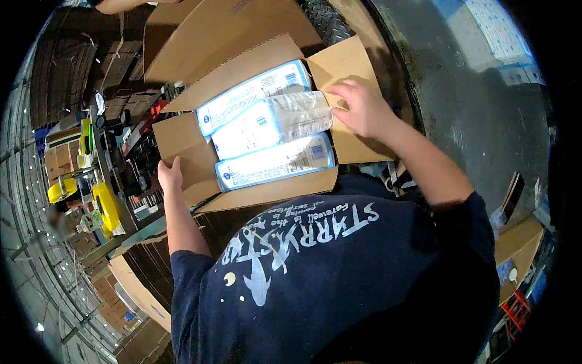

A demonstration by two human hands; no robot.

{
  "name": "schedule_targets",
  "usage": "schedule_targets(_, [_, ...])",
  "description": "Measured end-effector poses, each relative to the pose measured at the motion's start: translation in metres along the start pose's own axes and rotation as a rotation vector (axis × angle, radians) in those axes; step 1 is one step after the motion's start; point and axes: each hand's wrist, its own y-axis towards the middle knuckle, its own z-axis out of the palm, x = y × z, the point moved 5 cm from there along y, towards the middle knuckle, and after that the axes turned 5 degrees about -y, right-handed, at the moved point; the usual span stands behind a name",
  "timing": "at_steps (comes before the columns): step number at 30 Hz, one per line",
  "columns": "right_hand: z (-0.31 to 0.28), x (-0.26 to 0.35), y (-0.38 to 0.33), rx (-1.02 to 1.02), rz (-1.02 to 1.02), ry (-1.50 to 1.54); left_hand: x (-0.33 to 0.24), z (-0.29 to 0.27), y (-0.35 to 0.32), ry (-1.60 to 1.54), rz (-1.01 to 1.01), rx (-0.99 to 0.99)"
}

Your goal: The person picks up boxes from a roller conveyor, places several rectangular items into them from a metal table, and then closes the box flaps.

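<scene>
An open cardboard box [273, 195] lies in front of me with its flaps spread. Inside are three white and blue plastic-wrapped packs: a far one [242, 97], a middle one [245, 130] and a near one [276, 162]. The middle pack's right end is clear film, and it rides higher than its neighbours, slightly tilted. My left hand [170, 177] grips the outer edge of the left flap [185, 145], thumb on top. Over the right flap [348, 57], my right hand [365, 111] has its thumb and fingers apart, the tips close to the middle pack's film end.
Behind the box rises another large brown cardboard piece [212, 36]. Flattened cardboard stacks [79, 54] stand far left, near yellow equipment [106, 206]. Grey floor [461, 127] extends on the right, with another open carton [521, 249] lower down. Part of another person's arm [121, 5] shows at the top.
</scene>
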Motion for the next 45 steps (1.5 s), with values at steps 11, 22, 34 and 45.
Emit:
schedule_targets(11, [0.03, 0.011, 0.03, 0.003, -0.443, -0.398, 0.019, 0.005, 0.011, -0.111, 0.0, 0.004])
schedule_targets(22, [0.02, 0.04, 0.05, 0.338, -0.383, -0.091, 0.037, 0.011, 0.014, -0.163, -0.088, 0.05])
schedule_targets(34, [0.018, 0.031, 0.041, 0.332, -0.122, -0.177, 0.009, 0.002, 0.004, -0.154, -0.044, 0.104])
schedule_targets(45, [0.067, 0.024, 0.024, 0.218, 0.166, 0.082, -0.143, 0.074, -0.086, 0.57, 0.244, 0.854])
